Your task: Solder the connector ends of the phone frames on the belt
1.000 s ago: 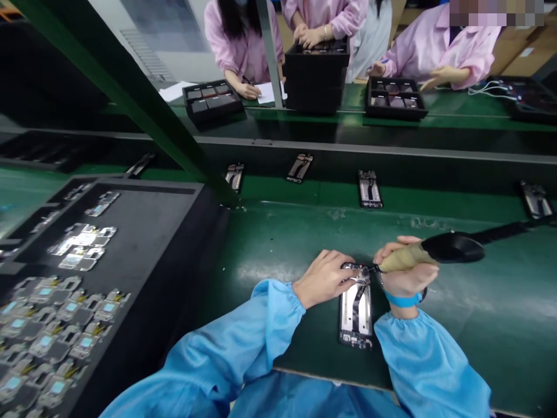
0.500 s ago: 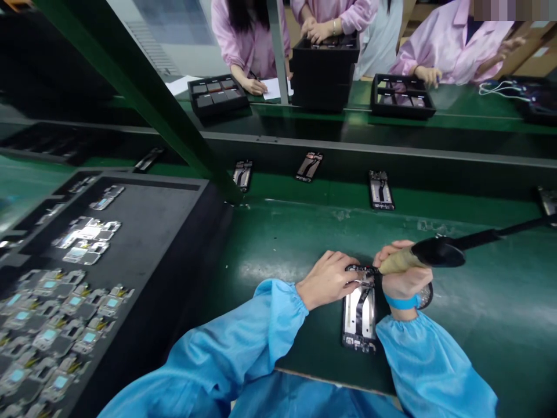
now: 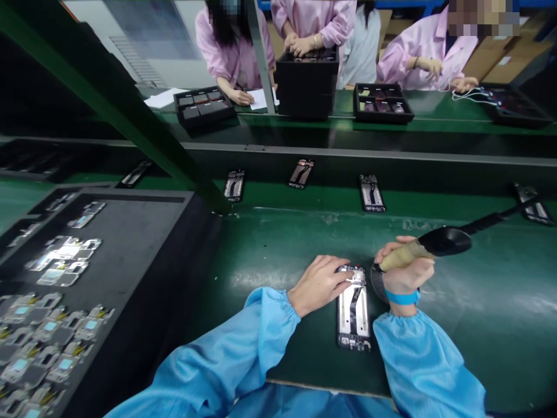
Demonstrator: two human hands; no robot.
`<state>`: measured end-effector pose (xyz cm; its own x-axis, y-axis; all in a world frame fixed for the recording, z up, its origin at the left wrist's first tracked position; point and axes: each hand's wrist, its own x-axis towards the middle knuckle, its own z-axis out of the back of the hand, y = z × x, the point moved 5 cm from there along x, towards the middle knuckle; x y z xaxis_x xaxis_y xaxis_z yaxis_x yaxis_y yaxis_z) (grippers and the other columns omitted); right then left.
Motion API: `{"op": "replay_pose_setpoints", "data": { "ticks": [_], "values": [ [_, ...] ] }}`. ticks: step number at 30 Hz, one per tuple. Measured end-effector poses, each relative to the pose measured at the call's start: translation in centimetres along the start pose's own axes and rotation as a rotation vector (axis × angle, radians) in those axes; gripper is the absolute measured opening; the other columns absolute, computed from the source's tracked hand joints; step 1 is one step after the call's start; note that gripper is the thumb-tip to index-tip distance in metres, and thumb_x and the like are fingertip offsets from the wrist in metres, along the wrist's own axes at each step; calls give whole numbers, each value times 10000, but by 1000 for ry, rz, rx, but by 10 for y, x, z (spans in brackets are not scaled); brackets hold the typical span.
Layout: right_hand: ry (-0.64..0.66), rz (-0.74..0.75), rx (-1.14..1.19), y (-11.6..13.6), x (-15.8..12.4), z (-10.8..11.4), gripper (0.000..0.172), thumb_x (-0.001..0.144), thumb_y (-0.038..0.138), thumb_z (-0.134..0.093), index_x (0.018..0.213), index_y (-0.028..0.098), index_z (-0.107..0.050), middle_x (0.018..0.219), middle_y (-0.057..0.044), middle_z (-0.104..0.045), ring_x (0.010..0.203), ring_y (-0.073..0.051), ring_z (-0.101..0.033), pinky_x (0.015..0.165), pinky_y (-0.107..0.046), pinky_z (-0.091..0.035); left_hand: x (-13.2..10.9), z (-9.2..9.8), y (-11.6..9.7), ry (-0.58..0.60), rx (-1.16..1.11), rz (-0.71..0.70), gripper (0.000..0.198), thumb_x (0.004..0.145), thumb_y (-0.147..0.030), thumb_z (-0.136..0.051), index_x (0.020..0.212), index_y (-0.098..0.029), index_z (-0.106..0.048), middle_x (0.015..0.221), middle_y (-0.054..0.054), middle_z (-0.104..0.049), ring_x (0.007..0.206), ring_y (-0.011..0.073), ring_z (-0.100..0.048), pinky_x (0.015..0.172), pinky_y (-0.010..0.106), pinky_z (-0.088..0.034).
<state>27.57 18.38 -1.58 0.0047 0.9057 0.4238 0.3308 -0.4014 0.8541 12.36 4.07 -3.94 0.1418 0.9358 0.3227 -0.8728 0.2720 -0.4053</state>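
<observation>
An opened phone [image 3: 353, 310] lies on the green bench, its silver inside and black flex cable facing up. My left hand [image 3: 319, 284] grips it at the upper left, fingers and thumb over its top end. My right hand [image 3: 407, 276] is wrapped round the beige taped handle of an electric screwdriver [image 3: 402, 255], whose black cord end points up to the right. The tip, near the right side of the phone's top, is hard to make out. A round dark dish [image 3: 378, 283] shows under my right hand, partly hidden; its contents are unclear.
A large dark tray [image 3: 143, 232] with several metal phone parts [image 3: 61, 325] stands at left. A green post [image 3: 143, 122] slants above it. Several opened phones [image 3: 372, 193] lie along the back strip. Across the divider, people in pink work beside black boxes [image 3: 383, 104].
My right hand and the screwdriver have drawn back a little to the right from the phone's top, baring the dish's left side. My left hand stays on the phone. The view has shifted slightly.
</observation>
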Motion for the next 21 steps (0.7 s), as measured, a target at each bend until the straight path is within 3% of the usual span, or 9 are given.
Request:
{"op": "replay_pose_setpoints", "data": {
  "ticks": [9, 13, 18, 21],
  "values": [
    [-8, 9, -1, 6, 3, -2, 736, 927, 893, -492, 1000, 178, -651, 599, 9, -584, 414, -181, -548, 392, -313, -455, -22, 11, 6, -57, -2, 29, 235, 1116, -310, -616, 1290, -239, -758, 1440, 76, -719, 1288, 247, -679, 1115, 420, -529],
    [-45, 52, 66, 23, 2, -7, 753, 957, 911, -325, 1006, 222, -623, 567, 28, -547, 393, -179, -498, 384, -323, -450, -19, 9, 4, -38, -16, 31, 236, 1121, -321, -604, 1265, -237, -771, 1434, 76, -724, 1286, 238, -686, 1108, 415, -531],
    [163, -42, 93, 24, -20, -44, 752, 919, 941, -408, 1069, 234, -617, 611, 24, -581, 418, -193, -537, 402, -335, -464, -16, 11, 3, 7, -21, 40, 271, 1124, -343, -602, 1314, -227, -756, 1462, 80, -710, 1299, 241, -679, 1115, 411, -524],
    [203, -78, 67, 18, -30, -56, 727, 910, 918, -478, 1066, 221, -610, 630, 27, -595, 438, -184, -557, 437, -330, -475, -16, 11, 3, 25, -8, 39, 283, 1120, -348, -606, 1332, -231, -753, 1472, 77, -703, 1294, 255, -676, 1109, 422, -523]
  ]
}}
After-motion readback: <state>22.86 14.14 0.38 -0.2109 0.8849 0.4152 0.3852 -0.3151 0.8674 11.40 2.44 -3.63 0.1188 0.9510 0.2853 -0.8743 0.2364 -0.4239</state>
